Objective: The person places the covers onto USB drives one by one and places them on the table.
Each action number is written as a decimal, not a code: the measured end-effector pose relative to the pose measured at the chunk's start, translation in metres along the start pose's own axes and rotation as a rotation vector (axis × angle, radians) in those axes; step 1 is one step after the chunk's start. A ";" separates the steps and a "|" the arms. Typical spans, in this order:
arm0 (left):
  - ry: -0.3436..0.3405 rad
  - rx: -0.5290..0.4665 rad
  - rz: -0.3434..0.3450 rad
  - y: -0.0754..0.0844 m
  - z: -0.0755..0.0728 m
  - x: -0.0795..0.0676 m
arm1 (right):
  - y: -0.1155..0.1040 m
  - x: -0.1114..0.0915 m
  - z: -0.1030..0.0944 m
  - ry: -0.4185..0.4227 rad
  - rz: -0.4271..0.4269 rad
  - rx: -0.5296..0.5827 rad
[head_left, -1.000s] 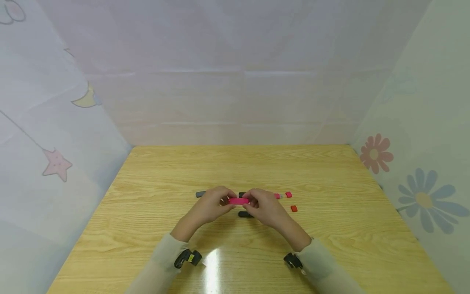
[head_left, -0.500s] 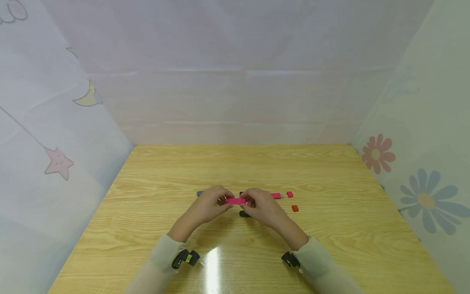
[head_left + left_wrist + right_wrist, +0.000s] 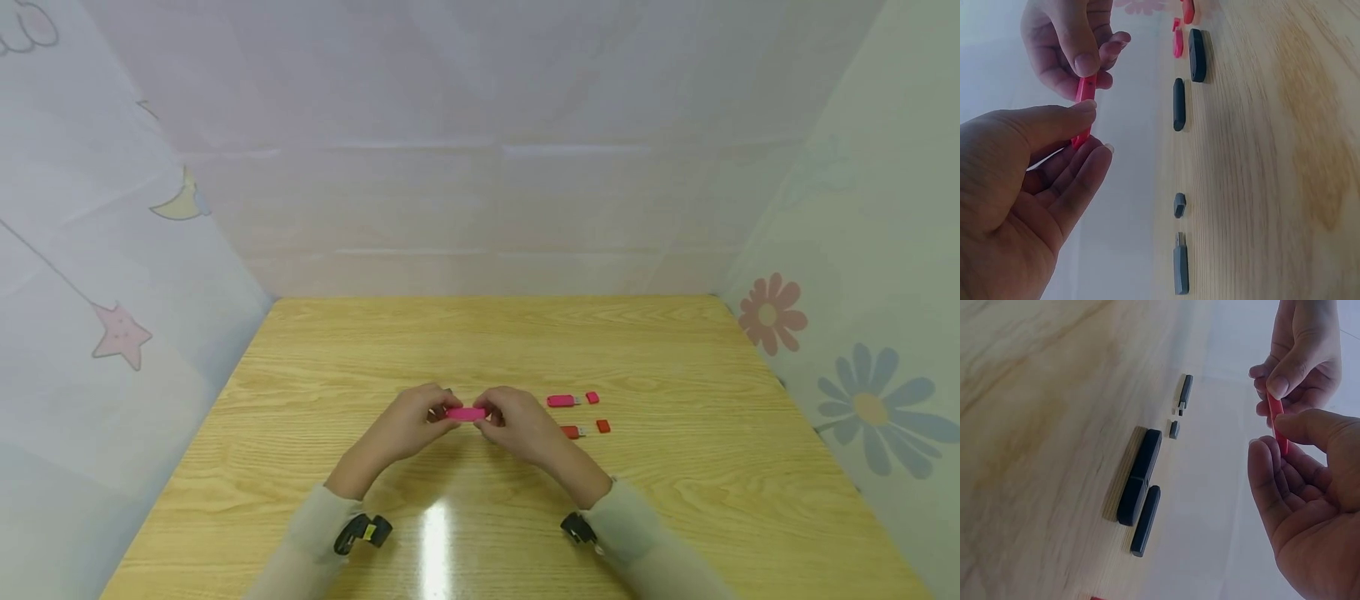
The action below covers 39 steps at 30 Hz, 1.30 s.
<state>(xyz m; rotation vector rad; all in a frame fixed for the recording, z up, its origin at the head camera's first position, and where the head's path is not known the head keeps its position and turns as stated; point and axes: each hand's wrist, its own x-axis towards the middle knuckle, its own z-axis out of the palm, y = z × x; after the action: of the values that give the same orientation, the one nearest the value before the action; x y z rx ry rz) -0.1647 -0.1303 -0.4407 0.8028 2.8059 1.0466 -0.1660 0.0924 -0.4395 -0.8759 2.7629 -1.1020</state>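
Note:
Between both hands, above the table, is a pink USB stick (image 3: pixel 467 413) lying level in the head view. My left hand (image 3: pixel 412 423) pinches its left end between thumb and fingers, and my right hand (image 3: pixel 519 425) pinches the other end. In the left wrist view the pink stick (image 3: pixel 1086 94) shows between the two thumbs; no metal plug is visible. The right wrist view shows the same stick (image 3: pixel 1277 419), its ends partly covered by fingers.
On the wooden table (image 3: pixel 337 333) lie an uncapped pink stick (image 3: pixel 561 401) with its cap (image 3: pixel 592 397), a red stick (image 3: pixel 572 432) with its cap (image 3: pixel 603 426), two black sticks (image 3: pixel 1179 105), and a grey stick (image 3: pixel 1181 269) beside its cap (image 3: pixel 1179 205).
Both hands have shifted left together with the pink USB stick. The uncapped pink and red sticks at the right show more; the grey and black ones are now mostly covered in the head view.

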 end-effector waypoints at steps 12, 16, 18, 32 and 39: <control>0.004 -0.002 0.003 -0.011 -0.007 -0.010 | -0.013 0.009 0.007 -0.066 0.023 -0.040; 0.006 0.002 -0.004 -0.013 -0.009 -0.014 | -0.015 0.012 0.011 -0.086 0.040 -0.044; 0.005 0.006 -0.007 -0.013 -0.010 -0.015 | -0.015 0.012 0.012 -0.089 0.047 -0.046; 0.004 0.028 -0.009 -0.019 -0.014 -0.022 | -0.019 0.017 0.020 -0.078 0.015 -0.060; 0.009 0.029 -0.007 -0.024 -0.015 -0.024 | -0.021 0.021 0.024 -0.098 0.032 -0.071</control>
<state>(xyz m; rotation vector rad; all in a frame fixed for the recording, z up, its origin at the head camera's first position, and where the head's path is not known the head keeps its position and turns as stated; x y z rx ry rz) -0.1577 -0.1664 -0.4475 0.7930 2.8353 1.0139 -0.1674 0.0541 -0.4403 -0.8644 2.7410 -0.9349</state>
